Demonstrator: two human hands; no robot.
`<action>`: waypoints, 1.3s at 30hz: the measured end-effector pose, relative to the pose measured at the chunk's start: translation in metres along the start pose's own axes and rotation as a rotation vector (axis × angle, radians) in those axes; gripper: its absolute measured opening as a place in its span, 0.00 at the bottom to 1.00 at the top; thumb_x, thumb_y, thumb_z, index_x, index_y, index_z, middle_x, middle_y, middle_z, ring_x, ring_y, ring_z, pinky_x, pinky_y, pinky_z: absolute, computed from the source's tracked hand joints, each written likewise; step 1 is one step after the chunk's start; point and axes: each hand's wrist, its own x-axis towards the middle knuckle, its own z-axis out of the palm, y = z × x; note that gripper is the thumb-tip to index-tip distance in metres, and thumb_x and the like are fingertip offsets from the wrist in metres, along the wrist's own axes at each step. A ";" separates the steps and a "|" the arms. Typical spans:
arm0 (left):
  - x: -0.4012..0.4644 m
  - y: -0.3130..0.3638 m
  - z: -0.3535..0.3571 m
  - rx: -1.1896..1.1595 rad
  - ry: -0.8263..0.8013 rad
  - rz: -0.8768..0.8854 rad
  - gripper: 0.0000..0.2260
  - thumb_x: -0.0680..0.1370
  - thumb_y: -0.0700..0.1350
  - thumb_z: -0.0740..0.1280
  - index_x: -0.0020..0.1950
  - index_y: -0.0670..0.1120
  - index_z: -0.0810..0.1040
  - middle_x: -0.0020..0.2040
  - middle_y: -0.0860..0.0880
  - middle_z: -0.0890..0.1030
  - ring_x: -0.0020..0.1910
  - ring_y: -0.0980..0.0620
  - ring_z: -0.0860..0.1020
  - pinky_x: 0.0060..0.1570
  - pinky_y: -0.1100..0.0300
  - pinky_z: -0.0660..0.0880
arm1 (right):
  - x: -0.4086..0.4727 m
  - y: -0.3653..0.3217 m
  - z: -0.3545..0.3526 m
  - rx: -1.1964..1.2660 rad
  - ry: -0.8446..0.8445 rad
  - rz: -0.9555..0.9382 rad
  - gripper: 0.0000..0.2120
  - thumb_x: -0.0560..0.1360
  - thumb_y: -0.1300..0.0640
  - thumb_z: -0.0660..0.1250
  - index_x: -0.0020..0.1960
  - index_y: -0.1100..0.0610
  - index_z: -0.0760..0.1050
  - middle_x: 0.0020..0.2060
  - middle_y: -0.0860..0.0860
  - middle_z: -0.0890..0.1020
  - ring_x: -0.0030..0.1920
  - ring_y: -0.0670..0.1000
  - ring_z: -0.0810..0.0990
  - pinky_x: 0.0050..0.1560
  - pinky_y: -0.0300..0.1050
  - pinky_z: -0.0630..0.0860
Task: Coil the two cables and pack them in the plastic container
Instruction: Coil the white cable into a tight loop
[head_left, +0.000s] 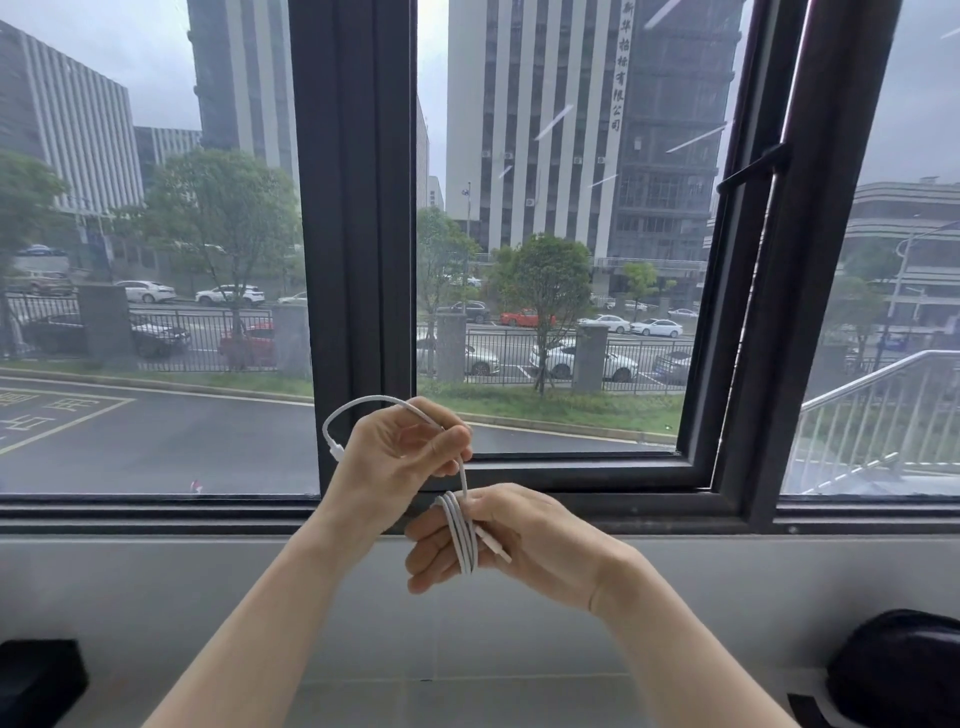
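A white cable (461, 535) is wound in several turns around the fingers of my right hand (514, 540), which holds the coil, with one plug end lying across the palm side. My left hand (400, 452) is raised just above it and pinches the free end of the same cable, which arcs up and over to the left and ends in a small plug near my left wrist. Both hands are held in the air in front of a window. The second cable and the plastic container are out of view.
A grey window sill (156, 597) runs across below my hands. A black window frame (358, 260) stands right behind them. A dark object (36, 680) sits at the bottom left and a black bag-like object (898, 670) at the bottom right.
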 end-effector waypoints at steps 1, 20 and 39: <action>0.001 -0.001 -0.001 -0.007 0.026 -0.012 0.10 0.72 0.49 0.75 0.49 0.45 0.83 0.37 0.46 0.86 0.35 0.55 0.82 0.39 0.66 0.80 | 0.000 -0.001 0.001 -0.024 0.011 -0.019 0.21 0.84 0.59 0.50 0.62 0.72 0.75 0.51 0.66 0.82 0.55 0.66 0.81 0.65 0.59 0.75; -0.020 -0.036 0.011 0.524 0.150 -0.047 0.05 0.80 0.45 0.69 0.52 0.52 0.74 0.56 0.56 0.79 0.58 0.59 0.78 0.60 0.57 0.74 | -0.005 -0.009 -0.010 -0.061 0.114 -0.047 0.15 0.84 0.61 0.53 0.49 0.62 0.77 0.36 0.56 0.78 0.36 0.57 0.79 0.57 0.58 0.73; -0.064 -0.049 0.031 0.498 -0.262 -0.047 0.15 0.74 0.37 0.57 0.50 0.52 0.79 0.48 0.57 0.84 0.44 0.54 0.83 0.45 0.58 0.80 | -0.003 -0.001 -0.030 0.095 0.263 -0.199 0.16 0.86 0.60 0.54 0.60 0.67 0.79 0.51 0.63 0.84 0.55 0.65 0.85 0.63 0.54 0.80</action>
